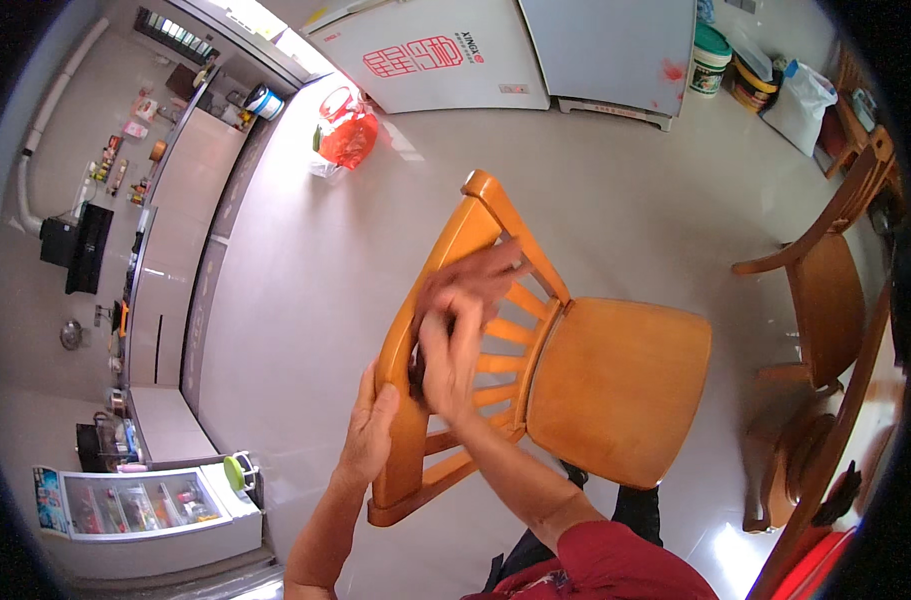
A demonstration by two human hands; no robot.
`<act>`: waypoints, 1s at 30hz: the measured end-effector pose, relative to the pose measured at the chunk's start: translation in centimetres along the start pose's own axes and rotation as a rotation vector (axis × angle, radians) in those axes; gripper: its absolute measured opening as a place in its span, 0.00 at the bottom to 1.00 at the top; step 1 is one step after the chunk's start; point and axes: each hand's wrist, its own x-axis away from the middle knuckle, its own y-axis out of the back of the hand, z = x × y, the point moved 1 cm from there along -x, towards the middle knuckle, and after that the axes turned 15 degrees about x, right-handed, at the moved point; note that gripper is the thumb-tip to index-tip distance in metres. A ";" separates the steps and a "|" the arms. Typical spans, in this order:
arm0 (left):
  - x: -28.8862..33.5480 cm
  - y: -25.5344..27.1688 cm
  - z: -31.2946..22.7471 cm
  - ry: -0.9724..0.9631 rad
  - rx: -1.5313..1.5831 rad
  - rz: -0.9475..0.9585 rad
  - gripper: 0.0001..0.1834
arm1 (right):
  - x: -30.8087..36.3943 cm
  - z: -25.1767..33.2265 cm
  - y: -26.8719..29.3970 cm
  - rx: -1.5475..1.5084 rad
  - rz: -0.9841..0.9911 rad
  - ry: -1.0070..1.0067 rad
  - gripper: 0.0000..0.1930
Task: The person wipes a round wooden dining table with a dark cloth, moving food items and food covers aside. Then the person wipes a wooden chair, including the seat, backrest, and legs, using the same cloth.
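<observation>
The wooden chair (575,370) is in front of you over the floor (275,300), its back to your left; whether every leg bears down, you cannot tell. Your left hand (368,430) grips the broad top rail (400,345); your right hand (450,355) is closed on a soft brown cloth (475,275) bunched against that rail. Expect the frame to be stiff and moderately heavy, its glossy finish perhaps slippery, so keep hold of the rail; the thin slats (505,330) look weaker. Beyond, a red plastic bag (348,138) sits on the floor, its contents unclear. The green-lidded bucket (710,60) and white sack (803,100) hide theirs. At lower left, a white case (165,545) shows colourful packages, too small to identify, in divided compartments.
</observation>
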 end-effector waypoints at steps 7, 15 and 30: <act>0.1 1.3 1.1 0.094 0.876 0.099 0.49 | 8.8 1.9 1.6 0.294 0.478 0.812 0.14; 0.3 1.7 1.1 0.115 0.946 0.097 0.48 | -8.3 0.1 0.4 0.775 0.020 0.560 0.17; 0.3 0.2 0.6 -0.089 0.049 0.074 0.29 | 15.8 -0.6 5.1 0.247 0.390 0.090 0.15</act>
